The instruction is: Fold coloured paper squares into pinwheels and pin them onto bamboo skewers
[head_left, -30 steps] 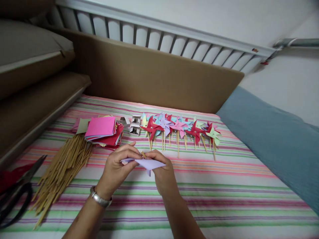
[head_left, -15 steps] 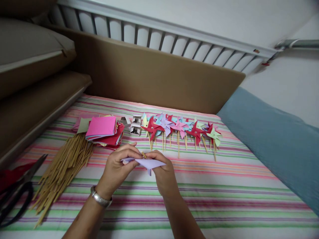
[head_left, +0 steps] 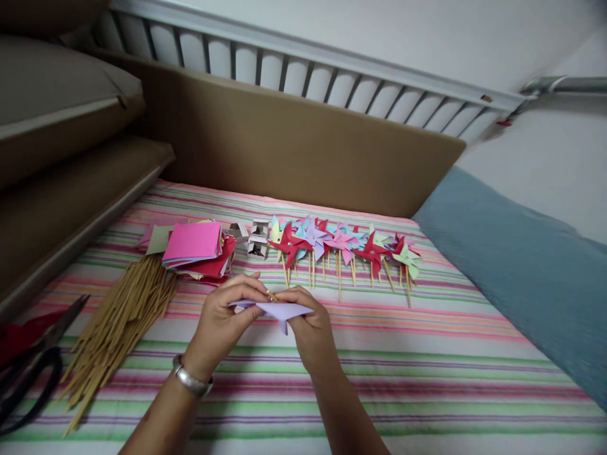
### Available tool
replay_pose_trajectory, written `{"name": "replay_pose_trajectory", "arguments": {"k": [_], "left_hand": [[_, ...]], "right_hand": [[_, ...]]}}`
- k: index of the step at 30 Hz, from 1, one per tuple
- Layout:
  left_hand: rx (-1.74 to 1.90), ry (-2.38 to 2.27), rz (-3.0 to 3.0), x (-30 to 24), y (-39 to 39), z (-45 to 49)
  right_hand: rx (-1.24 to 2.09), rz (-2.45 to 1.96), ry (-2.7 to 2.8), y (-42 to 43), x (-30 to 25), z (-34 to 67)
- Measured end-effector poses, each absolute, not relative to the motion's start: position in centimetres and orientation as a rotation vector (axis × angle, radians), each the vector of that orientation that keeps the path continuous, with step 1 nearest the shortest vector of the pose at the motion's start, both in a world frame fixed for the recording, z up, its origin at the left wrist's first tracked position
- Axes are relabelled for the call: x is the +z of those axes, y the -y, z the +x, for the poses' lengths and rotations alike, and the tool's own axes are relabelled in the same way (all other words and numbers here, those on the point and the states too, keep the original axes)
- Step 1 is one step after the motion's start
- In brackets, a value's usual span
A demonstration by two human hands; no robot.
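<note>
A lilac paper pinwheel [head_left: 284,310], edge-on to me, is held between my two hands above the striped cloth. My left hand [head_left: 232,306], with a metal bangle at the wrist, pinches its folded paper between thumb and fingers. The short end of a wooden stick [head_left: 272,295] shows just behind the paper, at the fingertips. My right hand [head_left: 308,322] is closed around the stick at the pinwheel's right side; most of the stick is hidden by that hand. Whether a pin joins paper and stick is too small to tell.
Finished pinwheels [head_left: 341,240] lie in a row behind my hands. Small open boxes [head_left: 258,239] and a stack of coloured paper [head_left: 192,241] are left of them. Loose wooden sticks [head_left: 123,316] and scissors [head_left: 47,347] lie at left. A brown board [head_left: 294,145] stands at the back.
Both hands keep the same grip on the pinwheel. The paper's right tip and the right fingers have shifted very slightly left; everything else looks the same.
</note>
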State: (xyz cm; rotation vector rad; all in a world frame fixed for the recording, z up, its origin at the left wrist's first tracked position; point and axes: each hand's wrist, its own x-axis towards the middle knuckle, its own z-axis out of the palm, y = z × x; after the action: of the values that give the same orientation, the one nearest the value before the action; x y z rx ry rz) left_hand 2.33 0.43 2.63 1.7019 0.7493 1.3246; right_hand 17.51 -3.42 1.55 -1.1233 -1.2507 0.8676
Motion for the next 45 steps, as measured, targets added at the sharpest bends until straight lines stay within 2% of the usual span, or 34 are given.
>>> {"name": "replay_pose_trajectory", "arguments": {"k": [11,34,45], "left_hand": [[1.323,-0.659,1.486,1.8,-0.6,2.8],[1.311,-0.838,1.4,0.1,-0.9,2.2],[1.295,-0.975,1.055,-0.2,-2.2,2.5]], "right_hand": [[0.755,-1.108,1.35,3.4,1.7,17.4],[0.812,-1.105,1.233,3.4,1.9,16.7],[0.915,-1.192,1.332,3.0,0.8,17.5]]}}
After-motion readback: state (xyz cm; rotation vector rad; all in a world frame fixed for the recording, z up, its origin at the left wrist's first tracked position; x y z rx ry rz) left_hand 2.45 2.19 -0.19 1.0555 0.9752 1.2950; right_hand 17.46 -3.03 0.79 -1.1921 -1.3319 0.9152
